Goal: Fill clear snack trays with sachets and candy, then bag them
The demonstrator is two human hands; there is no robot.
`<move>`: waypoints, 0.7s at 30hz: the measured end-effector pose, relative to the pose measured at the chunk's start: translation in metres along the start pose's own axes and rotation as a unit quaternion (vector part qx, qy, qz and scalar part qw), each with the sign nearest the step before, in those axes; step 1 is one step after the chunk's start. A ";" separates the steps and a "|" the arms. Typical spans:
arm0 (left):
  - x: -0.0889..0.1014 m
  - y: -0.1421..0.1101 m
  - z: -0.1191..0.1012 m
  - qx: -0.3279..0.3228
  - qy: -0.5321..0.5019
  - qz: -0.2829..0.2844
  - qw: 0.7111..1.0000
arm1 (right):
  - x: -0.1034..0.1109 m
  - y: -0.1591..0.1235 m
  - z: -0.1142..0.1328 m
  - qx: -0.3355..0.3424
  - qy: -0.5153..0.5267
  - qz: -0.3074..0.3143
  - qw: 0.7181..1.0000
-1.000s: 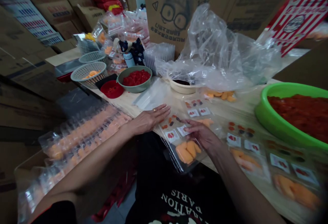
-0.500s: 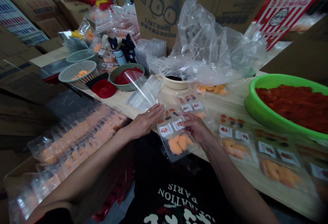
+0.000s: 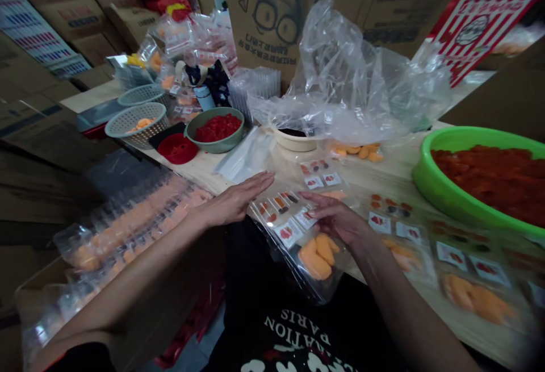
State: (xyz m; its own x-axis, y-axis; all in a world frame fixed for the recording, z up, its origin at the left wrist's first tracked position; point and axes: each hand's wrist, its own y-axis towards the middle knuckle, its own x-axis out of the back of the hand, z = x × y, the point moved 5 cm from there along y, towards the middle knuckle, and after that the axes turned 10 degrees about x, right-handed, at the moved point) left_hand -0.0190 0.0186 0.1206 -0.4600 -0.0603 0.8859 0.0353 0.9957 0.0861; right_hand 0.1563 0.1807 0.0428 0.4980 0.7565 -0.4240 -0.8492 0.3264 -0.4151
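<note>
While right hand (image 3: pixel 340 221) holds pack (image 3: pixel 315 258), it overhangs table edge (image 3: pixel 203 174).

Stacked cartons (image 3: pixel 80 14), rows of filled packs (image 3: pixel 138 230) and a heaped green basin (image 3: pixel 427 174) mark this as a packing workshop.

table (image 3: pixel 400 170): pack (image 3: pixel 288 233) at near edge, between left hand (image 3: pixel 238 199) and right hand (image 3: pixel 343 221) | right: other packs (image 3: pixel 451 255), tub (image 3: pixel 438 191) behind them | left: bowl (image 3: pixel 217 146), dish (image 3: pixel 181 158) beside it, basket (image 3: pixel 147 133) beyond dish | back: carton (image 3: pixel 293 57), film (image 3: pixel 340 76) before it | below table, left: packed rows (image 3: pixel 128 235)
</note>
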 end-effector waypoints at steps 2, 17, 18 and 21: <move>-0.002 -0.001 0.000 0.007 0.018 -0.009 1.000 | 0.002 0.003 0.003 0.034 -0.016 -0.019 0.999; -0.053 -0.010 0.041 0.100 -0.049 0.004 0.994 | -0.028 0.030 -0.032 0.128 0.012 -0.137 0.982; -0.047 -0.009 0.049 0.140 -0.066 0.005 0.988 | -0.029 0.033 -0.035 0.128 0.000 -0.132 0.983; -0.038 0.000 0.064 0.272 0.012 -0.026 0.962 | -0.034 0.041 -0.036 0.138 -0.027 -0.106 0.984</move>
State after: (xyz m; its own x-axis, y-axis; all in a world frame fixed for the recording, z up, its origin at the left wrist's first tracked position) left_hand -0.0587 0.0254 0.0579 -0.4283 -0.1068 0.8973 -0.4592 0.8809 -0.1143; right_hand 0.1104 0.1475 0.0110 0.6652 0.6818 -0.3042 -0.7465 0.6160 -0.2517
